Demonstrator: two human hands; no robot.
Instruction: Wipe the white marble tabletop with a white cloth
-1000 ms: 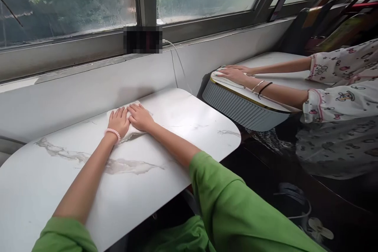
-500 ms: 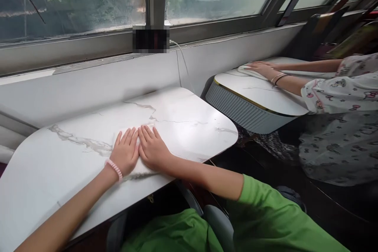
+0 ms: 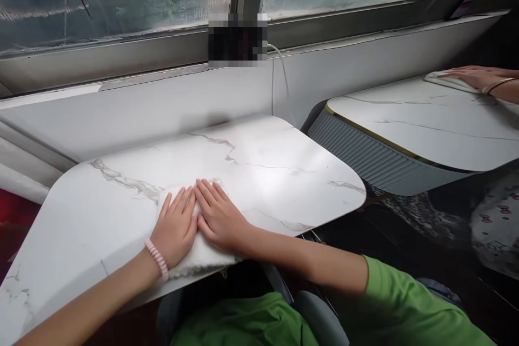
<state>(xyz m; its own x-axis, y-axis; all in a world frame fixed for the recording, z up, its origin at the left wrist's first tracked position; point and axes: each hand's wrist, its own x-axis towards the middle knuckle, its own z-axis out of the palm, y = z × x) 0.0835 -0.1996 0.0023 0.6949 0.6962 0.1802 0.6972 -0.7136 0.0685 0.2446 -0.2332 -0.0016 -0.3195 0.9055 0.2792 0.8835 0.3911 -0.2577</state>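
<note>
My left hand (image 3: 176, 227) and my right hand (image 3: 219, 216) lie flat side by side, fingers stretched out, pressing a white cloth (image 3: 203, 263) onto a white marble-patterned tabletop (image 3: 263, 167). The cloth sits at the near edge of the table and is mostly hidden under my palms. A pink coil band (image 3: 157, 259) is round my left wrist. My sleeves are green.
A second marble-topped table (image 3: 409, 130) with a ribbed grey side stands to the right; another person's hand (image 3: 472, 74) presses a cloth there. A white cable (image 3: 279, 73) hangs from the window sill (image 3: 133, 78) behind my table. Dark floor lies between the tables.
My hands have drawn the cloth from the far middle of the table back to its near edge. The other person's hands have moved toward the far side of their table.
</note>
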